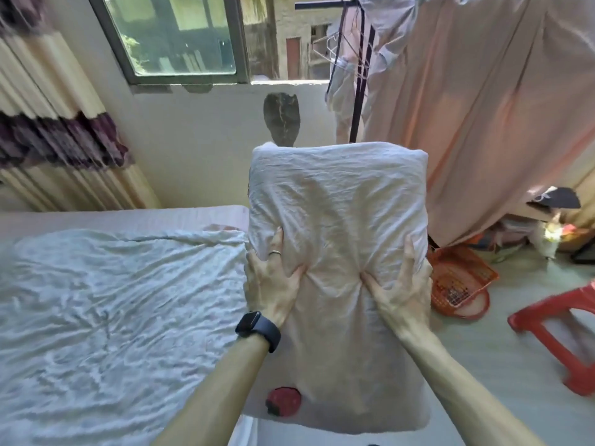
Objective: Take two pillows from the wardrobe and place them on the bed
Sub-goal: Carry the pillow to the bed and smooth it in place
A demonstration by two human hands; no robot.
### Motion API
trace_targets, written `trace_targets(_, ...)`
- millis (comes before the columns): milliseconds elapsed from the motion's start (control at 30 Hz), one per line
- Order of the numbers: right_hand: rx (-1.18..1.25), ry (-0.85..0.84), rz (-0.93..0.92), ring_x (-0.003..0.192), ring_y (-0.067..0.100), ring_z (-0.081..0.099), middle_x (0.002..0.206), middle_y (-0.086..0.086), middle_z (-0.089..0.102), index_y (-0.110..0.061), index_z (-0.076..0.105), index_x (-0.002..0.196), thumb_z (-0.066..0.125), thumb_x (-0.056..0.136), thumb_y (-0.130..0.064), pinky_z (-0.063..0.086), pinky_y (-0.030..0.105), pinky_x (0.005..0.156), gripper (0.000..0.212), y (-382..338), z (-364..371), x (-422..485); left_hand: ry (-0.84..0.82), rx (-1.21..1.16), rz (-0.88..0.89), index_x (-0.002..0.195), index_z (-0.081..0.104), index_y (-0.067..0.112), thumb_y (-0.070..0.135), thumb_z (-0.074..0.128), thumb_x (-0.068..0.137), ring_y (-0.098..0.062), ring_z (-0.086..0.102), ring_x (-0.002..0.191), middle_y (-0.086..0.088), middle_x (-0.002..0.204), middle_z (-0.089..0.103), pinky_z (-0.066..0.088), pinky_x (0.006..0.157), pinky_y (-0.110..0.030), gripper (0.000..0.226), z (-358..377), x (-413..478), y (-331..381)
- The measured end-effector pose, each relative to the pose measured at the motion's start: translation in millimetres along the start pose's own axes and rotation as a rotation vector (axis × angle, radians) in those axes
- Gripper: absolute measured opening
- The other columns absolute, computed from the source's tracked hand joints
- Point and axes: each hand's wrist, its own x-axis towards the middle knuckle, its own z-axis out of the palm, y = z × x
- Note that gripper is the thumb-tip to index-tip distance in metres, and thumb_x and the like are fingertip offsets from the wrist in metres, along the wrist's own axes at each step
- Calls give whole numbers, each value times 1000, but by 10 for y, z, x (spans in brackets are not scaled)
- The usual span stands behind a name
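Note:
A pale pink, wrinkled pillow [338, 201] is held lengthwise in front of me, over the right edge of the bed [106, 300]. My left hand [273, 278], with a ring and a dark watch on the wrist, grips its left side. On the other side my right hand [402, 284] presses into the fabric. The bed fills the left of the view, covered by a crumpled light blue-white sheet. No second pillow and no wardrobe are in view.
A red plastic stool [560, 329] and an orange basket [460, 281] stand on the floor at the right. A clothes rack with a hanging pink sheet [476, 107] rises behind them. A window [180, 37] and a curtain [48, 123] lie beyond the bed.

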Motion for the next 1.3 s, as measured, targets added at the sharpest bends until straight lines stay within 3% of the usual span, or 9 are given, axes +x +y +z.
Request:
trace_targets(267, -91, -169, -111, 126, 45, 43, 154, 21, 26, -34, 6, 162, 67, 87, -56, 47, 59, 96, 99, -583, 1061, 1394, 105, 42, -131, 154, 16, 42, 59, 66, 83, -44, 49, 110, -18, 121, 39, 53, 82, -51, 89, 319, 1407, -139)
trace_targets(400, -97, -246, -154, 128, 46, 42, 152, 23, 28, -35, 7, 162, 67, 87, -55, 41, 59, 103, 98, -836, 1642, 2127, 134, 32, -244, 154, 16, 44, 60, 66, 82, -43, 47, 113, -18, 120, 40, 53, 83, -49, 89, 395, 2160, -216)
trace_targets(633, 33, -349, -312, 124, 45, 44, 142, 22, 36, -38, 9, 161, 71, 85, -53, 46, 58, 99, 99, -1626, 2396, 3293, 299, 28, -336, 155, 18, 42, 55, 70, 81, -41, 48, 108, -20, 117, 43, 49, 92, -46, 91, 171, 3349, -230)
trace_targets(967, 275, -255, -580, 129, 46, 43, 153, 21, 30, -38, 13, 160, 73, 83, -50, 44, 60, 100, 98, -3236, 3346, 4723, 723, 8, -212, 154, 28, 30, 47, 75, 82, -38, 34, 134, -23, 141, 43, 38, 107, -44, 88, -516, 5122, -366)
trace_targets(1100, 386, -200, -653, 131, 48, 41, 155, 21, 29, -38, 12, 160, 71, 84, -52, 43, 60, 102, 97, -3938, 3908, 5239, 971, 54, -49, 148, 42, 13, 35, 81, 78, -26, 26, 125, -27, 141, 50, 32, 102, -30, 83, -770, 5995, -566)
trace_targets(1200, 445, -182, -666, 133, 44, 39, 156, 22, 29, -34, 13, 161, 71, 84, -53, 41, 57, 104, 97, -4414, 4411, 5624, 979, 16, -73, 149, 40, 21, 41, 80, 77, -29, 34, 123, -26, 135, 49, 20, 97, -13, 85, -922, 6718, -806)
trace_targets(1300, 526, -233, -682, 137, 37, 35, 155, 19, 29, -36, 13, 161, 74, 84, -52, 37, 55, 109, 99, -4820, 4892, 5929, 983, 18, -136, 149, 38, 31, 49, 77, 76, -33, 44, 121, -21, 132, 47, 25, 98, -19, 85, -1050, 7293, -1072)
